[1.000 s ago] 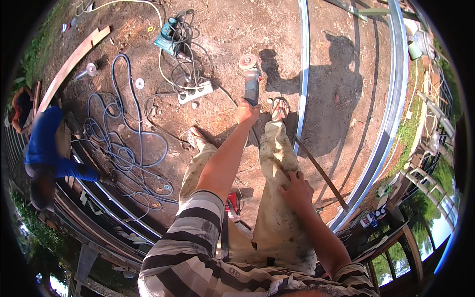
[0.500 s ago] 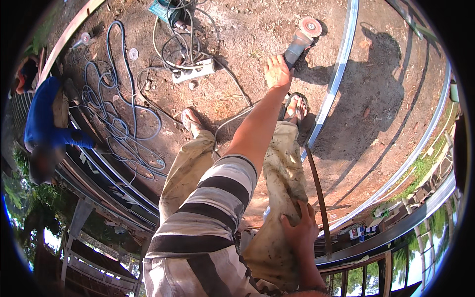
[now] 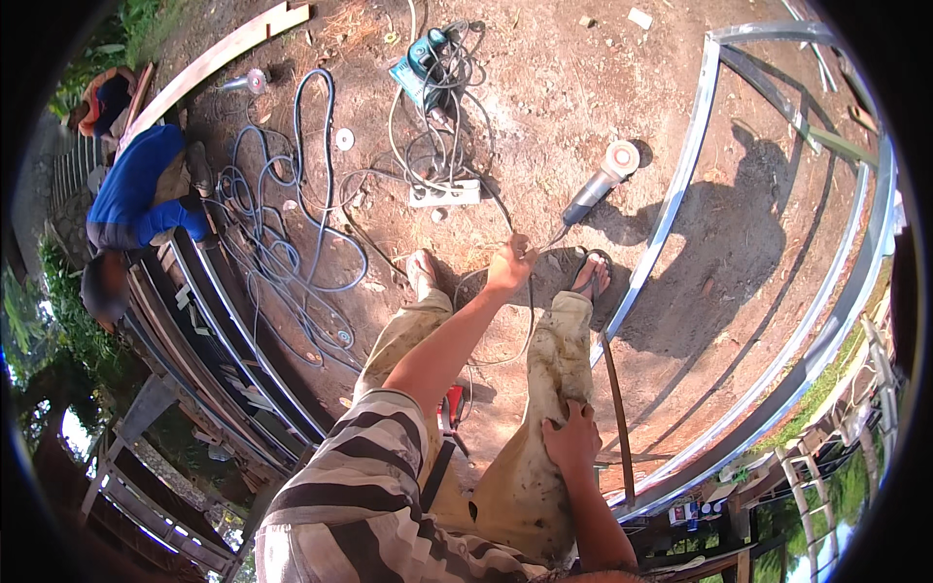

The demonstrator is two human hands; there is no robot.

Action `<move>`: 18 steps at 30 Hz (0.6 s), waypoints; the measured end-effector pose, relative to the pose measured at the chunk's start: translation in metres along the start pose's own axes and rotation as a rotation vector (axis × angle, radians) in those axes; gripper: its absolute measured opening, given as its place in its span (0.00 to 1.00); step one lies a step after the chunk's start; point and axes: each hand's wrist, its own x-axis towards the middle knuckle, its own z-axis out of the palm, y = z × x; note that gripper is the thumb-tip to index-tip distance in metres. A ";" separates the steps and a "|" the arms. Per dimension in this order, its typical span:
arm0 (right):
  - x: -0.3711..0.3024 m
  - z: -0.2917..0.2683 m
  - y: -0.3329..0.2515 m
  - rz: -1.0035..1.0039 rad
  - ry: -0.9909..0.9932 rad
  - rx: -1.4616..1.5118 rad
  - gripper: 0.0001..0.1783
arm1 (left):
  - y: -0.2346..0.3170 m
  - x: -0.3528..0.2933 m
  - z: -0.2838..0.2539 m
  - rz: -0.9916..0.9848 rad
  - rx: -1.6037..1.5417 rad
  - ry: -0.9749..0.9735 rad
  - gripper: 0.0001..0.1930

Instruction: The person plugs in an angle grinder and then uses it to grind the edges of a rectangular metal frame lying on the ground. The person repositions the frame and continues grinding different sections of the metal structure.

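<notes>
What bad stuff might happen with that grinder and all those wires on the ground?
The grinder lies near the bare-toed right foot; if it started by accident, its disc might hurt those toes.
A cord loops between that foot and the left foot, so it could trip someone.
The power strip sits right on the dirt, so grit might get in.

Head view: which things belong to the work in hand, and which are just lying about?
Likely in use: grinder, on the ground; cord at the left hand, grip unclear; power strip.

Apparently just lying about: teal tool; blue-grey coil; loose disc; plank.
</notes>
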 end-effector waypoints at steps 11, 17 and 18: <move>0.162 -0.035 -0.222 -0.597 0.512 0.023 0.27 | -0.030 -0.024 -0.145 -0.406 -0.881 0.170 0.12; 0.301 -0.101 -0.523 -0.862 0.739 0.126 0.36 | -0.042 0.017 -0.226 -0.418 -0.935 0.102 0.12; 0.313 -0.106 -0.568 -0.809 0.767 -0.011 0.43 | -0.049 0.021 -0.236 -0.422 -0.995 0.111 0.12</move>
